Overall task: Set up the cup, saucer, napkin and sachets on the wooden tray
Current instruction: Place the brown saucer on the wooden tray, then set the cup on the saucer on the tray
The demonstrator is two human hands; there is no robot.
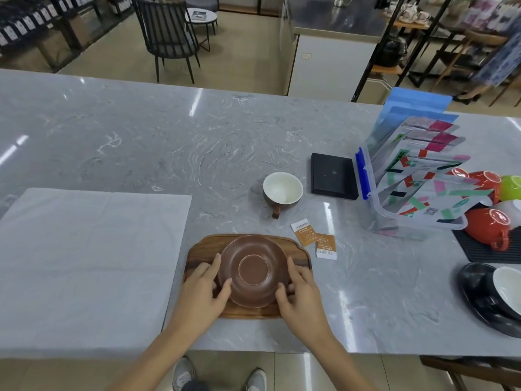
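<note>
Two hands hold a brown saucer (253, 270) over the wooden tray (197, 256) in the lower middle of the frame; the saucer is upside down, its foot ring facing up. The left hand (201, 286) has its grip clamped on the saucer's left rim, thumb on top and fingers curled at the edge, and the right hand (300, 289) grips the right rim the same way. The tray lies on the grey marbled worktop (141, 142). Above and to the right of the tray, the cup (282, 191) stands upright on the worktop, brown outside and white inside, its handle pointing toward the bottom of the frame. Two orange sachets (314, 241) lie just right of the tray's upper corner, one overlapping the other. A large white napkin (87, 258) is spread flat at the left of the frame, beside the tray. A black box (332, 176) sits right of the cup, and a clear plastic bin of packets (417, 187) stands further right.
</note>
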